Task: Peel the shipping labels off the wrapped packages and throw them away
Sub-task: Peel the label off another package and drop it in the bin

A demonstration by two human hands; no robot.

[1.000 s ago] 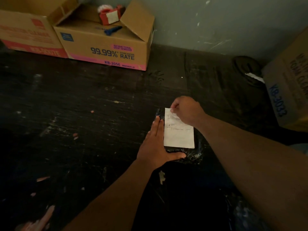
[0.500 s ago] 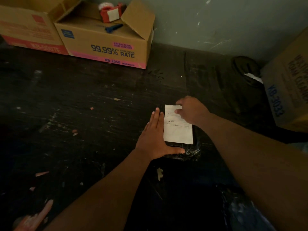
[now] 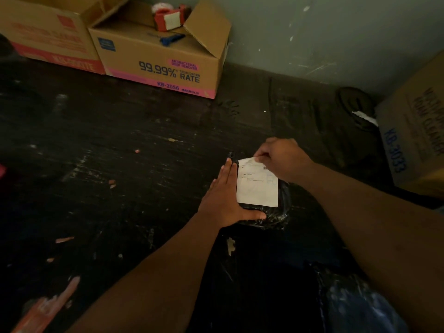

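Hands meet over a small black-wrapped package (image 3: 283, 207) lying on the dark, scuffed floor (image 3: 120, 176), a little right of the middle of the view. The left hand (image 3: 228, 195) lies flat with palm down, fingers straight and pressed together pointing toward 12 o'clock along the package's left edge, while the thumb is swung out toward 3 o'clock and lies across the near edge. Its forearm runs back toward 7 o'clock. The right hand (image 3: 281, 159) comes in from 4 o'clock, wrist bent, knuckles up — thumb and forefinger pinch the far end of the white shipping label (image 3: 257, 188) near its right corner. That far edge looks slightly curled, though whether it has lifted clear of the wrap I cannot tell; the rest of the label lies flat on top of the package, print at the far half, blank at the near half.

At 11 o'clock, against the wall, stand two cardboard boxes side by side; the open box (image 3: 163, 61) nearer the middle carries a red tape dispenser (image 3: 168, 18) and a blue tool (image 3: 171, 39) on its folded flaps. At 3 o'clock a third box (image 3: 413, 140) stands at the frame's edge, with a dark coiled thing (image 3: 355, 104) just beside it — too dim to tell what. Small scraps dot the floor at 8 o'clock.
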